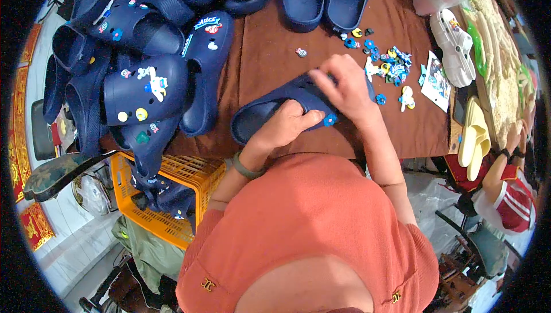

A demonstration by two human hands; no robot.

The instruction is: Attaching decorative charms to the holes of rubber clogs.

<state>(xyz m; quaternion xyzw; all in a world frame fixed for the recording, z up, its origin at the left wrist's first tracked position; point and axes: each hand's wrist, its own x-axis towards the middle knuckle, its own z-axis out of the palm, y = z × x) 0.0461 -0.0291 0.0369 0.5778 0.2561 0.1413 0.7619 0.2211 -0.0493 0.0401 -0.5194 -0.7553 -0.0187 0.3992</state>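
Observation:
A navy blue clog (248, 119) lies on the brown cloth in front of me, its heel end to the left and its toe to the right. My left hand (285, 123) grips the clog's side near the foot opening, thumb pointing right. A blue flower charm (329, 120) sits on the clog just past that thumb. Over the clog's upper, my right hand (346, 88) is closed with its fingers curled; whatever they may hold is hidden. To the right of it lies a pile of small shoe charms (396, 67), with a white figure charm (407, 99) nearby.
Decorated navy clogs (143, 92) are heaped at the left, and a pair (349, 3) stands at the far edge. Right of the charms are a picture card (436, 82), white clogs (453, 49) and yellow slippers (474, 135). An orange crate (189, 169) with clogs stands below left. Another person's hand (514, 136) shows far right.

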